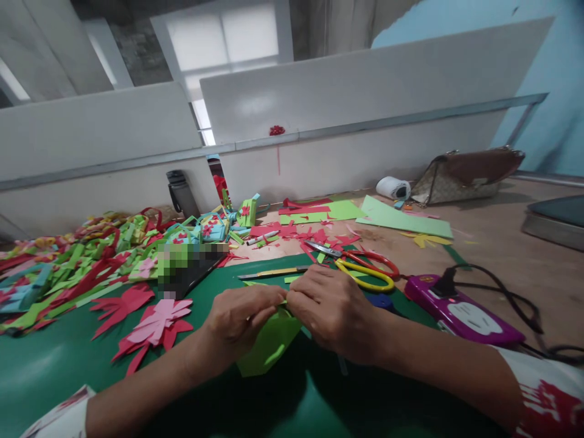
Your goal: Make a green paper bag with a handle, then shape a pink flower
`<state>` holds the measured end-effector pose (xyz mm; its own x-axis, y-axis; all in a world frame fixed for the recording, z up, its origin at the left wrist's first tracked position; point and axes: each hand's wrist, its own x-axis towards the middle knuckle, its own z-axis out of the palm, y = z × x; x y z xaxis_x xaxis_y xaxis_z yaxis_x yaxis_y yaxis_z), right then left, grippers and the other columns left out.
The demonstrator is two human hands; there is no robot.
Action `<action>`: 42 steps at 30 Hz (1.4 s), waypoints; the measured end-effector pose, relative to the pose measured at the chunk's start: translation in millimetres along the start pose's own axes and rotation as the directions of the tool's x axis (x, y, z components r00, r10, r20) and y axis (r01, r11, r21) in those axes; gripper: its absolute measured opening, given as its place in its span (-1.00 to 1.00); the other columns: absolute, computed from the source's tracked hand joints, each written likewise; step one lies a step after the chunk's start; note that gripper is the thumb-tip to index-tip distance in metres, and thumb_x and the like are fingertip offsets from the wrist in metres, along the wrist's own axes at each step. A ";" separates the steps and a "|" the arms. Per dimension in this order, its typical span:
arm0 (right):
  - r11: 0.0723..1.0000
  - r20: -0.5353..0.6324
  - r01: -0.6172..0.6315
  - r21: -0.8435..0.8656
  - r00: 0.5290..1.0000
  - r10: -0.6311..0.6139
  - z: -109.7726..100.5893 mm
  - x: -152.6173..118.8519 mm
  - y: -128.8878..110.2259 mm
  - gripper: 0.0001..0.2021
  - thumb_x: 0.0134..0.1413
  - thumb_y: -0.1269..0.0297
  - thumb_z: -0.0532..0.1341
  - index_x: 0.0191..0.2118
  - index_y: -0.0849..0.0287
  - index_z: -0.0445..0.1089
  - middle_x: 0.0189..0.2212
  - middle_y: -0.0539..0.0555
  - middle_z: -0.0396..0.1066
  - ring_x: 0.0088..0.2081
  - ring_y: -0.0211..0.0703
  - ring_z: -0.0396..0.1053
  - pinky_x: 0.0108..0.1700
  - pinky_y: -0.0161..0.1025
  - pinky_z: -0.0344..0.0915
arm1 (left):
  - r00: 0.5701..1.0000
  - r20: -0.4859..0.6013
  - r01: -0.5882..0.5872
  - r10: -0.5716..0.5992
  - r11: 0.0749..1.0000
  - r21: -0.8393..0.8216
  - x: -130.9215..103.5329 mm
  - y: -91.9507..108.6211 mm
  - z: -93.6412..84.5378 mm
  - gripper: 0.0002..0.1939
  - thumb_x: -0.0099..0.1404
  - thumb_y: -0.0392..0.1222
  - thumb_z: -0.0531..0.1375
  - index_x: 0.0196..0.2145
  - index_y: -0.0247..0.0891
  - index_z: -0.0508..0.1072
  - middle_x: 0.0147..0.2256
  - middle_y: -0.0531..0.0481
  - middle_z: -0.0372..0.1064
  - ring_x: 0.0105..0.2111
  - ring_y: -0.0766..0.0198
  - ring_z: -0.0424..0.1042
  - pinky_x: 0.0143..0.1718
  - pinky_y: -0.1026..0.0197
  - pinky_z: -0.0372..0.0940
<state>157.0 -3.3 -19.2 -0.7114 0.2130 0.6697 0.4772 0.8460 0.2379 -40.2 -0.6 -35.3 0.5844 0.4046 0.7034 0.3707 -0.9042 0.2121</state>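
Between my hands, low over the green mat (201, 401), is a folded light-green paper piece (269, 350), perhaps a small bag or box. My left hand (239, 316) pinches its top edge from the left. Fingers of my right hand (333, 310) are closed on the same edge from the right, and the fingertips nearly meet there. A utility knife (274, 273) lies just beyond my hands. Past my right hand are scissors with red handles (381, 260) and a pair with yellow handles (369, 281). Pink (159, 322) and red paper cutouts (125, 304) lie left of my left hand.
A heap of cut paper strips (109, 255) covers the left side. A dark phone (196, 272), partly blurred out, and a bottle (181, 193) stand near it. Rightward are a purple power strip (465, 310) with cables, a handbag (469, 176) and a white roll (393, 187).
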 end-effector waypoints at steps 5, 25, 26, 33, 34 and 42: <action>0.998 -0.036 0.061 -0.031 0.997 -0.062 -4.1 -0.8 -1.3 -0.73 0.06 0.57 -0.06 -0.45 0.35 0.38 -0.54 0.16 0.35 -0.45 -0.16 0.26 -0.35 -0.16 0.21 | 0.998 -0.041 -0.045 0.050 0.992 0.117 -0.6 -14.0 -2.9 -0.78 0.19 -0.43 0.14 -0.20 -0.25 0.37 -0.22 -0.08 0.44 -0.22 0.26 0.41 -0.22 0.23 0.32; 0.975 0.015 0.170 -0.143 0.985 -0.169 -8.9 -1.9 -7.2 -0.78 0.04 0.55 -0.01 -0.32 0.39 0.38 -0.44 0.22 0.43 -0.39 -0.06 0.37 -0.25 0.00 0.29 | 0.989 0.070 -0.141 0.127 0.959 0.247 5.0 -5.5 -9.2 -0.87 0.18 -0.41 0.05 -0.35 -0.28 0.35 -0.36 -0.02 0.45 -0.40 0.28 0.31 -0.38 0.22 0.15; 0.975 0.017 0.168 -0.144 0.986 -0.167 -8.6 -2.1 -7.1 -0.78 0.05 0.55 -0.02 -0.32 0.38 0.37 -0.44 0.22 0.42 -0.38 -0.06 0.37 -0.24 0.00 0.29 | 0.989 0.073 -0.141 0.126 0.959 0.248 5.0 -5.6 -9.2 -0.86 0.19 -0.41 0.04 -0.35 -0.28 0.36 -0.36 -0.02 0.45 -0.40 0.28 0.32 -0.37 0.22 0.15; 0.977 0.008 0.136 -0.167 0.991 -0.136 -6.3 -1.9 -8.7 -0.75 0.04 0.59 -0.06 -0.34 0.39 0.36 -0.48 0.22 0.40 -0.35 -0.07 0.37 -0.15 0.01 0.28 | 0.992 0.049 -0.125 0.116 0.963 0.240 5.4 -7.3 -8.4 -0.88 0.20 -0.40 0.04 -0.37 -0.27 0.35 -0.37 -0.02 0.46 -0.39 0.29 0.34 -0.35 0.21 0.14; 0.978 0.014 0.129 -0.163 0.992 -0.128 -6.1 -2.1 -8.8 -0.76 0.04 0.59 -0.06 -0.34 0.39 0.35 -0.48 0.21 0.40 -0.35 -0.07 0.37 -0.15 0.02 0.27 | 0.992 0.044 -0.124 0.117 0.964 0.237 5.6 -7.2 -8.2 -0.88 0.20 -0.40 0.04 -0.37 -0.27 0.34 -0.38 -0.02 0.46 -0.39 0.29 0.34 -0.35 0.21 0.14; 0.979 0.051 0.113 -0.167 0.993 -0.105 -3.5 -5.3 -5.8 -0.75 0.09 0.57 -0.08 -0.43 0.27 0.29 -0.54 0.11 0.34 -0.45 -0.16 0.31 -0.10 0.03 0.22 | 0.990 0.045 -0.142 0.135 0.947 0.287 8.0 -4.3 -6.5 -0.88 0.21 -0.36 0.03 -0.38 -0.27 0.35 -0.42 0.00 0.46 -0.42 0.32 0.37 -0.37 0.23 0.14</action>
<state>159.9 -11.1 -21.7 -0.7831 0.1471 0.6043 0.4735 0.7709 0.4260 -41.8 5.6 -26.1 0.6611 0.2849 0.6941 0.4751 -0.8750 -0.0934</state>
